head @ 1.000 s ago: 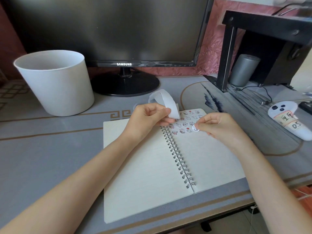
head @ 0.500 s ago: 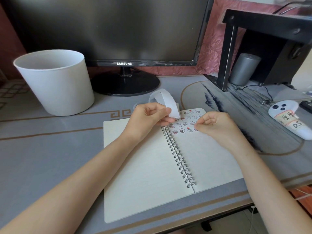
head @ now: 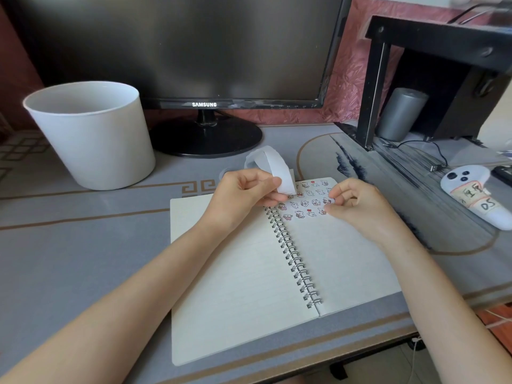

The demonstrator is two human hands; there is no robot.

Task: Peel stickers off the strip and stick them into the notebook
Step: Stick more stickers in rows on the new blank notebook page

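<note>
Strip end just left of my pressing fingers

My left hand (head: pixel 243 198) pinches the curled sticker strip (head: pixel 273 169) above the notebook (head: pixel 346 259) spiral; my right hand (head: pixel 357 206), nearer, fingertips down on the page's stickers (head: pixel 307 202), grasps nothing I can see.

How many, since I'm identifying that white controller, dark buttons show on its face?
3, clustered at the white controller's far end: one larger at left, two smaller right of it. Others may be hidden.
</note>
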